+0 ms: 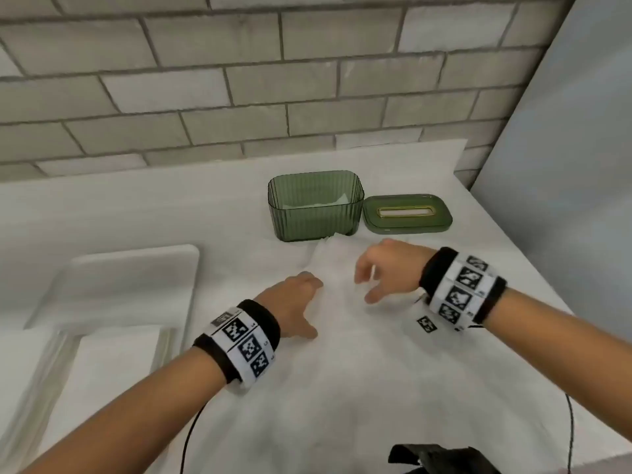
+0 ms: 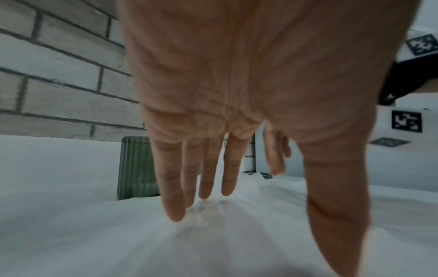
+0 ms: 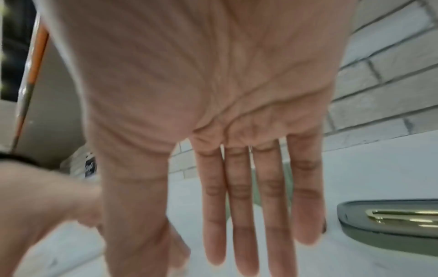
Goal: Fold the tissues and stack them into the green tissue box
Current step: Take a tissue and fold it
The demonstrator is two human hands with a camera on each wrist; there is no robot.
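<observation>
The green ribbed tissue box [image 1: 314, 213] stands open at the back of the white table, with a tissue [image 1: 337, 201] lying inside. Its green lid [image 1: 407, 213] with a gold-rimmed slot lies flat just to its right. A white tissue [image 1: 337, 261] is spread on the table in front of the box. My left hand [image 1: 301, 299] rests on the tissue's left part with straight fingers [image 2: 203, 180], their tips touching the sheet. Over the tissue's right part hovers my right hand [image 1: 376, 275], its fingers [image 3: 241, 206] extended and holding nothing.
A white tray [image 1: 136, 268] over a clear container sits at the left of the table. A grey brick wall [image 1: 239, 80] runs behind the table and a pale panel [image 1: 564, 165] closes the right side. Cables hang near the front edge.
</observation>
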